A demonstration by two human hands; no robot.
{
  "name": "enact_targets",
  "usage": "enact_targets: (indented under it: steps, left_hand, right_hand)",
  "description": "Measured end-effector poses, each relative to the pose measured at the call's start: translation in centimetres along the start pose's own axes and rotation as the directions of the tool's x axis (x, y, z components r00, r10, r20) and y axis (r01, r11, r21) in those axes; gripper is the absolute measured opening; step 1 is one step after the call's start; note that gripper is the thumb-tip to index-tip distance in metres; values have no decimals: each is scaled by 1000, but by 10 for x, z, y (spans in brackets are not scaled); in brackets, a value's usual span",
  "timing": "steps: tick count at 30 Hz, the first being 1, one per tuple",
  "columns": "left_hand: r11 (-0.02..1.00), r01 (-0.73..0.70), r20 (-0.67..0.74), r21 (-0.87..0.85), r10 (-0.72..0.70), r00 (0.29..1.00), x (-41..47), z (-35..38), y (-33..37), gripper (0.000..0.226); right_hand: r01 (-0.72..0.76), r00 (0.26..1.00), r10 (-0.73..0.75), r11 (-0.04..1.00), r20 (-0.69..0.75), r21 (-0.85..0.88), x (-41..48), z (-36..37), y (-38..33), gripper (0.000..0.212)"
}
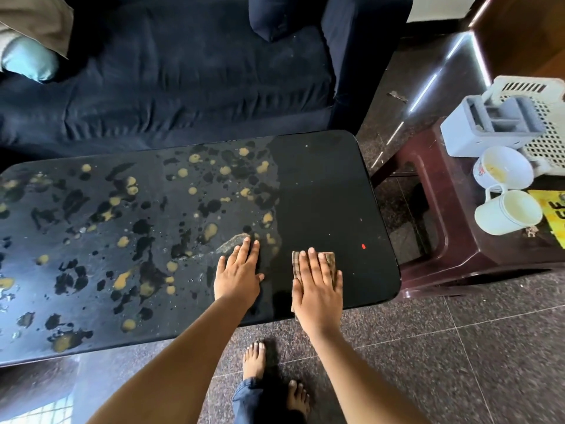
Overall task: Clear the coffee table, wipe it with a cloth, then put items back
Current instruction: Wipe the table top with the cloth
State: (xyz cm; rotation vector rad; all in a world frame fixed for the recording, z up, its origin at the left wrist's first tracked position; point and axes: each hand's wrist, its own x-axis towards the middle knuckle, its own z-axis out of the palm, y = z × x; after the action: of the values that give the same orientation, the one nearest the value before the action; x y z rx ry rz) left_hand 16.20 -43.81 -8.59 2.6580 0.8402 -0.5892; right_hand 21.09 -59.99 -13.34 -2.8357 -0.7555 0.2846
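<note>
While the person stands at the near edge of the table, two bare feet (254,361) show on the speckled grey stone floor (443,362). One leg wears dark blue jeans (247,399). Both bare arms reach forward and down to the table.

The right hand (318,289) lies flat on a small brown checked cloth (329,261). Its fingers are straight and close together, and they press the cloth down on the table top. The cloth is near the front right corner, and its edges peek out past the fingers. The left hand (238,276) lies flat on the bare table just beside it. Its fingers are straight too, and it holds nothing.

Under both hands is the long black coffee table with round corners (330,185). Its right part is shiny and plain black. Its left part is covered with yellow-brown blobs (210,231) and dark wet spots. The left hand's fingertips touch the edge of the mess.

To the right, close by the table, stands a dark red plastic stool (428,255). On it are two white mugs (504,212), a grey and white plastic box (489,130), a white plastic basket with holes (547,127) and a yellow paper (550,215).

Behind the table is a big dark blue cloth sofa (183,87). A light blue cushion (30,61) sits at its left end.
</note>
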Motion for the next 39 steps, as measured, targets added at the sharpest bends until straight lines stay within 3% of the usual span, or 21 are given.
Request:
enact_targets:
  steps: [3,7,9,10,13,15,18,20,21,25,26,30,35,39]
  left_hand:
    - [1000,-6,-7,-16,6,1000,1,1,1,70]
    - [999,-25,-33,-23,25,999,2,0,-4,66]
    - [999,-40,-30,-15,40,999,2,-2,-7,68]
    - [999,-46,-24,-11,46,999,2,-3,-9,69]
    - [998,-61,-27,11,61,998,2,-6,-11,71]
    - [998,-65,-41,24,66,997,3,-8,-10,72]
    - [996,-75,-67,42,78,995,8,-11,-9,69]
    - [995,-91,-95,41,94,991,14,-15,-10,63]
    - [995,-99,-110,32,102,989,17,-18,-11,59]
    - [993,-117,-181,35,121,976,32,-36,-20,46]
    - [992,-119,-189,43,125,974,37,-41,-25,45]
    - [993,-113,-190,35,118,975,59,-53,-43,50]
    - [995,-100,-189,-20,94,978,96,-78,-57,54]
    - [996,-77,-198,-43,67,978,134,-99,-62,62]
  right_hand:
    - [-104,994,105,992,-13,73,-2,1,-29,60]
    - [235,971,-236,972,42,32,-12,4,-45,59]
    - [302,952,-301,953,51,-8,-8,5,-27,59]
    - [265,963,-264,964,52,-18,-5,4,-18,59]
    - [-34,999,33,999,42,23,6,-1,-13,61]
    - [-71,997,70,996,30,49,6,-3,-27,61]
    - [233,968,-235,972,87,32,-3,0,-34,57]
    - [346,933,-345,938,101,11,2,0,-24,55]
    - [315,945,-314,949,92,2,6,1,-21,55]
    - [-38,997,32,995,70,91,16,4,-37,56]
    - [-42,997,34,993,70,108,19,4,-43,57]
    - [196,971,-209,974,114,110,33,-3,-36,56]
    - [12,1000,-8,922,-12,386,91,-16,-48,57]
    - [8,998,18,928,-67,373,174,-34,-77,55]
